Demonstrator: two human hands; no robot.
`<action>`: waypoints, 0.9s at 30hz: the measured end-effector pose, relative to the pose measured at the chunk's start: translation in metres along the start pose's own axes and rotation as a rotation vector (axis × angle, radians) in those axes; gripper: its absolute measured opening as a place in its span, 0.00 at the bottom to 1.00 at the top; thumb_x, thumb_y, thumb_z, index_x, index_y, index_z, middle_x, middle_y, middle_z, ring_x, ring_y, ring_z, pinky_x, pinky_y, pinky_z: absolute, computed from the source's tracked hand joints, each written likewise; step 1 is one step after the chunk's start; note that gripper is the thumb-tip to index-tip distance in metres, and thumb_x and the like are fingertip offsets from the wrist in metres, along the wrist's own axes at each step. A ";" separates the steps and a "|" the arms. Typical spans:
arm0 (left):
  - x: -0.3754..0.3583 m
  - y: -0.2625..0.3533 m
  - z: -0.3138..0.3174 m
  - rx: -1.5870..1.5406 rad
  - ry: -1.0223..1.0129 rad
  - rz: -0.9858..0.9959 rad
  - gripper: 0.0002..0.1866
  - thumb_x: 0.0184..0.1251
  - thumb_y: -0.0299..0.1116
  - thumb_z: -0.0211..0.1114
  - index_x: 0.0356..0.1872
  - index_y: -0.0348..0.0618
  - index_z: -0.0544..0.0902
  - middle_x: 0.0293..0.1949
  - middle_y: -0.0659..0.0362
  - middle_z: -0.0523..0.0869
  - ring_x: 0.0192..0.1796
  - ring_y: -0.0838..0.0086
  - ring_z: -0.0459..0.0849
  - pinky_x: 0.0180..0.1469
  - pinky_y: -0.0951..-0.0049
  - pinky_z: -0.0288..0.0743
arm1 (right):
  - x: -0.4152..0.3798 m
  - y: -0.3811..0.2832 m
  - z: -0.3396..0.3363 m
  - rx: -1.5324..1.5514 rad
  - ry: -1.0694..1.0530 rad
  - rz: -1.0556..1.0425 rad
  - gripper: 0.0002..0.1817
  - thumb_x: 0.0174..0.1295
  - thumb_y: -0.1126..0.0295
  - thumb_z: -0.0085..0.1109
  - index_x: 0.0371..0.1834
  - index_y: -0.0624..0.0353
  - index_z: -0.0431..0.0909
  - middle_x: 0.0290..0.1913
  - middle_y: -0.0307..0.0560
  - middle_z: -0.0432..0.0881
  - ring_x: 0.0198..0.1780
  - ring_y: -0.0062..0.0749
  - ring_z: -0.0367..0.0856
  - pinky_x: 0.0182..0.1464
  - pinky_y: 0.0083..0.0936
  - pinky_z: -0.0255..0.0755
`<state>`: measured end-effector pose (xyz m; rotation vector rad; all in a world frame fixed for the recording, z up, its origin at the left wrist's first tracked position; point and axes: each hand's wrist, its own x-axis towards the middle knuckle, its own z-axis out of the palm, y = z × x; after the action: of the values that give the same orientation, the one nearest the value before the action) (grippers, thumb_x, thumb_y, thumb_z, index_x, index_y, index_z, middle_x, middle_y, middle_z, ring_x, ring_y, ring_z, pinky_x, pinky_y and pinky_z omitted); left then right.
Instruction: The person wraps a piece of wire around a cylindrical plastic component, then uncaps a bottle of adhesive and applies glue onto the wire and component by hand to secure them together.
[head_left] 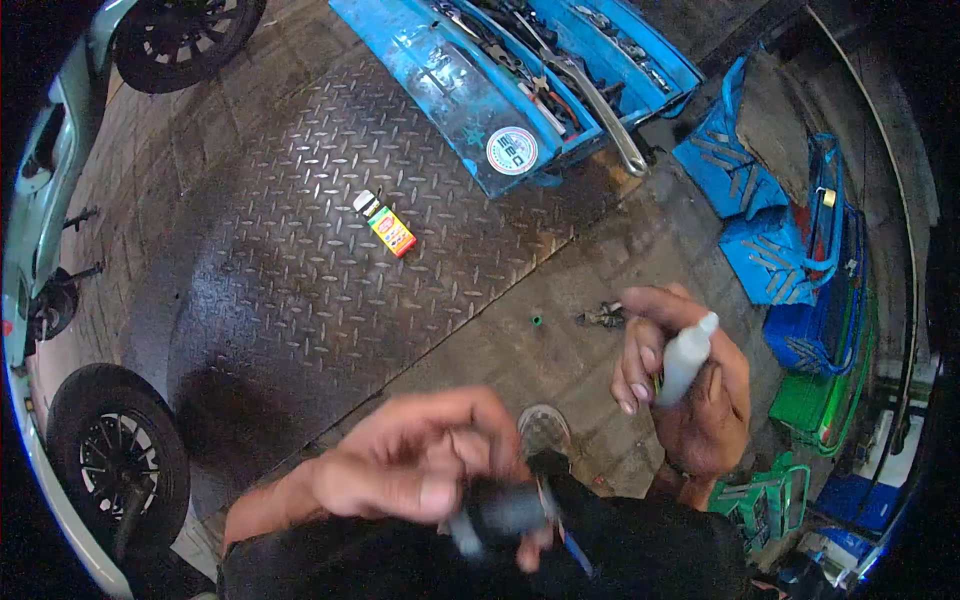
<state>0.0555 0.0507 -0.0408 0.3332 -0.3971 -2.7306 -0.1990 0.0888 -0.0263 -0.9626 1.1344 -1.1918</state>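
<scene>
My right hand (715, 400) is closed around a small white bottle (685, 365) with a pointed tip, tilted up. At the lower centre my left hand (430, 455) is blurred by motion, its fingers curled at a dark, smeared object (505, 512) that I cannot make out. The two hands are apart. An opened yellow and red small box (392, 232) lies on the metal floor plate (270, 270). Beyond my right hand, a small metal part (601, 316) rests on the floor, with a little green ring (537, 321) to its left.
A blue toolbox (450, 90) full of tools stands at the top, a large wrench (610, 120) across its edge. Blue crates (770, 260) and a green crate (805, 410) line the right. Wheels (118, 465) and a vehicle body are at the left. My shoe (545, 430) shows below.
</scene>
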 end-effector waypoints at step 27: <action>0.014 -0.008 -0.013 0.224 0.264 0.191 0.25 0.71 0.51 0.63 0.49 0.38 0.69 0.45 0.34 0.84 0.43 0.49 0.88 0.41 0.62 0.82 | 0.002 0.015 -0.004 -0.336 0.114 -0.439 0.24 0.56 0.55 0.75 0.44 0.65 0.82 0.41 0.55 0.83 0.41 0.36 0.81 0.42 0.28 0.73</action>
<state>0.0442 0.0492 -0.0578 0.6701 -0.6270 -2.4196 -0.1997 0.0890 -0.0421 -1.4699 1.2792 -1.4445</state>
